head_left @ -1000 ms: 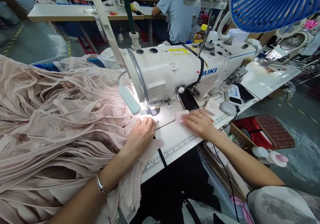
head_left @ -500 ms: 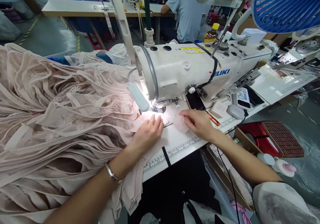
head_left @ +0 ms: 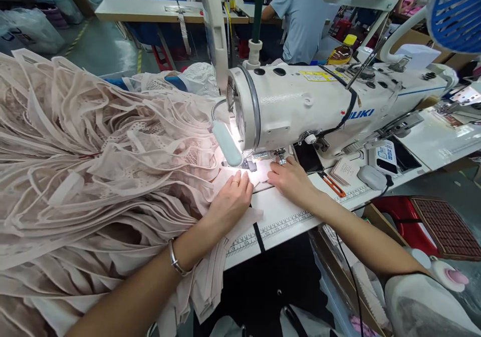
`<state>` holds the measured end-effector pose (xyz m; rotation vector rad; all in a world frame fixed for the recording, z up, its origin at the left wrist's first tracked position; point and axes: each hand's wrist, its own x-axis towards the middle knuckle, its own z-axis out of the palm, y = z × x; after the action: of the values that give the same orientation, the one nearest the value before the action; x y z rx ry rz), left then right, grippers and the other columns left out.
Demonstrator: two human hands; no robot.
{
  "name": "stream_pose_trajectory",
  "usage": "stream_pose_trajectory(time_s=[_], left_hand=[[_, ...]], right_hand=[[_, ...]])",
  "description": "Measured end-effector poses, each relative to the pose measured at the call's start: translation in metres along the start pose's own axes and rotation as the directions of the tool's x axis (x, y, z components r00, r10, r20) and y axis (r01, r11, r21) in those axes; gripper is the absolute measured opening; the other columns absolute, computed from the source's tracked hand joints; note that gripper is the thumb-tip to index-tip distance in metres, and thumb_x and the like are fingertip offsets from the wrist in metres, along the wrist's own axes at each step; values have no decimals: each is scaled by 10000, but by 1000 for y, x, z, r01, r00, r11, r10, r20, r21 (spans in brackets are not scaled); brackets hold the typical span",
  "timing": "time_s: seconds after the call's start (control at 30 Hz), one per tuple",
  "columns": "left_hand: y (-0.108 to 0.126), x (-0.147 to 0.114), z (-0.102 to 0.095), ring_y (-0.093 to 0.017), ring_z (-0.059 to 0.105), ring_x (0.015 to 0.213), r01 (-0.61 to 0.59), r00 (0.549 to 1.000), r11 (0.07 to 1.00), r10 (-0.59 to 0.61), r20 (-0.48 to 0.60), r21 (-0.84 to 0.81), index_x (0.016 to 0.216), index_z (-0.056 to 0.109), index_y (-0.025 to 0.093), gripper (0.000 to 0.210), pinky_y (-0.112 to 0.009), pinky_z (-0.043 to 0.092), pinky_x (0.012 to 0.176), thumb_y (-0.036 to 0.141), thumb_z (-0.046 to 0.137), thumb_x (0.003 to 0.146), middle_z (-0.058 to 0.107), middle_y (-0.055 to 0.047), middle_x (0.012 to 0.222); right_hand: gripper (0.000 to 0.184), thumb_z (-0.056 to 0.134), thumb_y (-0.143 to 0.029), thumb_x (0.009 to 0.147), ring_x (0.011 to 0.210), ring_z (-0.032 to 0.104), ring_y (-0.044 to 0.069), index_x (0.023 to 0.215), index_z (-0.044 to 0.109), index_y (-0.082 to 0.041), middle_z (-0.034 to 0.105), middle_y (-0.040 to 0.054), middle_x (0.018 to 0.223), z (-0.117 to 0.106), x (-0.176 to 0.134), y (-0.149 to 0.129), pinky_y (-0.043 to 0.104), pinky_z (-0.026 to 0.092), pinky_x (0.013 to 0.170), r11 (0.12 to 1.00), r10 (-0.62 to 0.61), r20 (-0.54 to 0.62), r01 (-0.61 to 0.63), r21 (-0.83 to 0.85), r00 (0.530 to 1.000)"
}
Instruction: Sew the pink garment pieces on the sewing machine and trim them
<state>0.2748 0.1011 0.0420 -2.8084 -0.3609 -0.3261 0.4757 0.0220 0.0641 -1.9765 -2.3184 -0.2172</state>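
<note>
A great heap of pale pink fabric (head_left: 93, 166) is spreading over the whole left half of the scene, made of many layered pieces with narrow straps and perforated mesh panels, and its near edge is hanging off the desk (head_left: 293, 217). The right end of this fabric is lying flat under the needle area, lit brightly by a small lamp (head_left: 227, 141).

A white sewing machine (head_left: 319, 106) is standing across the far side of the desk, reaching from the middle toward the right. It is showing the blue letters "UKI" on its front, the first letter being hidden behind a black strap, and a yellow warning label on top whose text is too small to read. A printed ruler scale is running along the near edge of the desk.

The left hand (head_left: 231, 202) is lying palm down with fingers spread flat, pressing the fabric just near of the presser foot; a ring is showing on one finger and a bracelet on the wrist. The right hand (head_left: 291, 182) is resting just to the right of it, fingers extended and low on the desk, touching a small pale piece of fabric (head_left: 263, 183) beside the needle plate.

Orange thread snips (head_left: 332, 184) are lying right of that hand.
</note>
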Motion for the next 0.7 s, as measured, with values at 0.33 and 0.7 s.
stream_pose_trajectory(time_s=[0.33, 0.7], left_hand=[[2, -3, -1, -286, 654, 1181, 44, 999, 999, -44, -19, 12, 1247, 611, 1, 407, -354, 556, 944, -29, 376, 916, 690, -190, 1260], [-10, -6, 5, -213, 630, 1246, 224, 967, 861, -254, -3, -457, 1315, 560, 113, 361, -357, 515, 1057, 98, 460, 968, 667, -139, 1331]], right_hand=[[114, 475, -213, 958, 744, 543, 201, 885, 557, -183, 638, 85, 938, -1, 24, -4, 297, 332, 651, 946, 139, 255, -204, 251, 957], [241, 493, -257, 909, 621, 518, 162, 672, 517, -219, 584, -7, 637, 22, 37, -15, 272, 364, 636, 718, 376, 165, -399, 571, 912]])
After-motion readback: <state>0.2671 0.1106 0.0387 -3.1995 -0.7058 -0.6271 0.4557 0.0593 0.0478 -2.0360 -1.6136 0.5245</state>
